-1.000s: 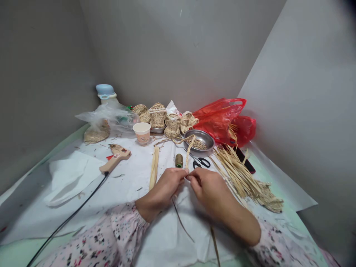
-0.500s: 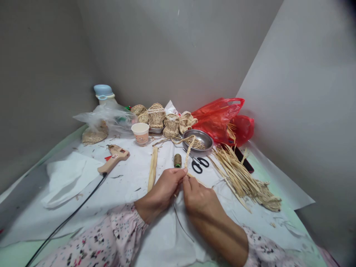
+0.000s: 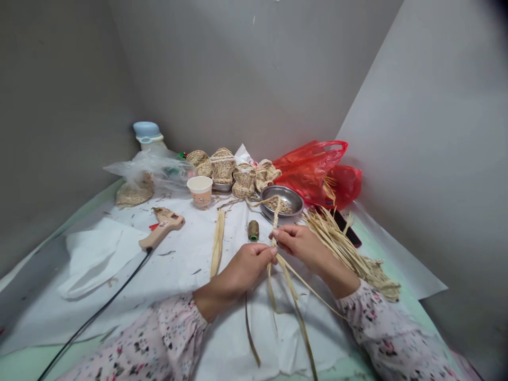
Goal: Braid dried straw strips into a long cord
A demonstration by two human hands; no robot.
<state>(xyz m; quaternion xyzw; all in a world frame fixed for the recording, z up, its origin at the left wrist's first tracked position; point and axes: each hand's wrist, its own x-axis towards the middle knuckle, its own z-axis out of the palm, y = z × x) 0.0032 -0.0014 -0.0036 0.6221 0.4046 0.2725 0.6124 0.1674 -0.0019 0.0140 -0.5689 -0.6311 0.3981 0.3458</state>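
A pale straw braid (image 3: 275, 216) runs from the steel bowl (image 3: 296, 201) down to my hands. My left hand (image 3: 250, 262) pinches its lower end between thumb and fingers. Just above, my right hand (image 3: 304, 246) grips the same braid with thumb and forefinger. Loose unbraided strands (image 3: 291, 288) hang below my fingers toward the table's front edge. A small spool of brown thread (image 3: 253, 230) stands beyond my left hand. The scissors seen earlier are mostly hidden behind my right hand.
A glue gun (image 3: 162, 230) with a black cord lies at left. Flat straw strips (image 3: 217, 243) lie near my left wrist, and a straw bundle (image 3: 341, 248) at right. Behind stand a paper cup (image 3: 200, 191), woven straw pieces (image 3: 223, 165) and red plastic bags (image 3: 309, 166).
My right hand has moved up and slightly right along the braid, now above my left. The left has shifted a little right. The hanging strands have come into view.
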